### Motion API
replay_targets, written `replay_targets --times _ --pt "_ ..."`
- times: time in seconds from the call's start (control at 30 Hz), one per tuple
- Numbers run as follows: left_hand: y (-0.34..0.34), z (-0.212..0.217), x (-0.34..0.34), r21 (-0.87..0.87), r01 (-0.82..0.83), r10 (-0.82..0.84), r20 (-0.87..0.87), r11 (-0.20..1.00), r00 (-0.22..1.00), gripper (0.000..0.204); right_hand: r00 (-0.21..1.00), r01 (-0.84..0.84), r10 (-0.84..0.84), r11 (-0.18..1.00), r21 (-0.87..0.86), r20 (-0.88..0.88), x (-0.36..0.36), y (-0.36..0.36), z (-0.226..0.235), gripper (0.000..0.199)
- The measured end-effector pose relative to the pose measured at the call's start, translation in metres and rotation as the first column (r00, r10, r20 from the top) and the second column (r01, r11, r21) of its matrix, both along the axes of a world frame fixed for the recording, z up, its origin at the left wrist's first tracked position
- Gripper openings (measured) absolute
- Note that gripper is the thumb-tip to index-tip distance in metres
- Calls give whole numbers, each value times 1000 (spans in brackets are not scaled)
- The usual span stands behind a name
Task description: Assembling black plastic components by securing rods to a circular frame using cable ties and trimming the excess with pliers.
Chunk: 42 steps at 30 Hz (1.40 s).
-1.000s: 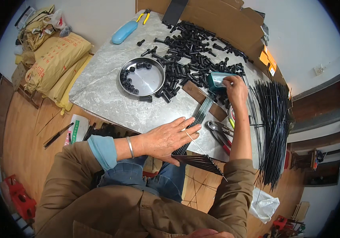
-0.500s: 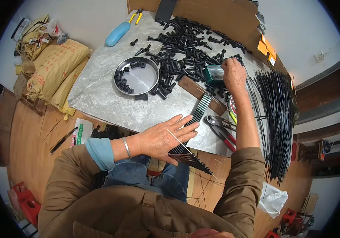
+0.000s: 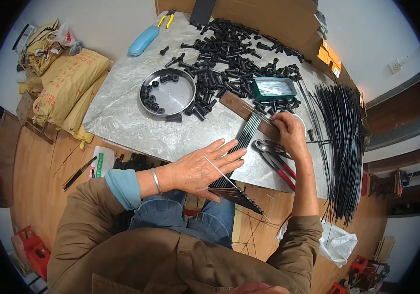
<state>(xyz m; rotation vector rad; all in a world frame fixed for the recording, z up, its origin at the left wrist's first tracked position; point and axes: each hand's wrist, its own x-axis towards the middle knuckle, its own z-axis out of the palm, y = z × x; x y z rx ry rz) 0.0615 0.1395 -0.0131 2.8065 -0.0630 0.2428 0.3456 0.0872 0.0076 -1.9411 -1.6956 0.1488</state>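
My left hand (image 3: 205,169) lies flat, fingers spread, on the near part of a row of black rods (image 3: 245,134) set side by side across the metal-topped table (image 3: 121,122). The row's near end (image 3: 237,196) hangs over the table edge above my lap. My right hand (image 3: 288,132) is at the row's far end, fingertips pinched on thin silver pins (image 3: 256,111) over a wooden board (image 3: 237,105). Just beyond stands a green tray (image 3: 273,88) of such pins. Red-handled pliers (image 3: 274,158) lie beside my right wrist.
A round metal pan (image 3: 168,93) holds a few black pieces beside a big pile of black cylinders (image 3: 229,49). Long black rods (image 3: 342,142) lie bundled at the right. Sacks (image 3: 67,83), a blue case (image 3: 143,40), yellow pliers (image 3: 163,19), a cardboard box (image 3: 268,14).
My right hand left the green tray and came back toward me to the far end of the rod row. My left hand stayed pressed on the rods.
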Motion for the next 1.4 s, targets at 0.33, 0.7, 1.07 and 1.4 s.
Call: replay_targets --times 0.33,0.7,1.07,1.4 --pt "0 -7 0 49 -13 12 13 999 1000 105 998 47 -47 999 -19 43 -5 -7 7 11" --pt "0 -5 0 47 -9 9 0 999 1000 107 998 56 -55 998 -17 34 -5 -6 4 12" --pt "-1 -7 0 104 -18 17 10 994 1000 106 918 57 -52 998 -2 392 -20 4 10 9" --pt "0 -5 -1 11 -11 10 18 1000 1000 107 928 50 -59 998 32 369 -22 10 6 7"
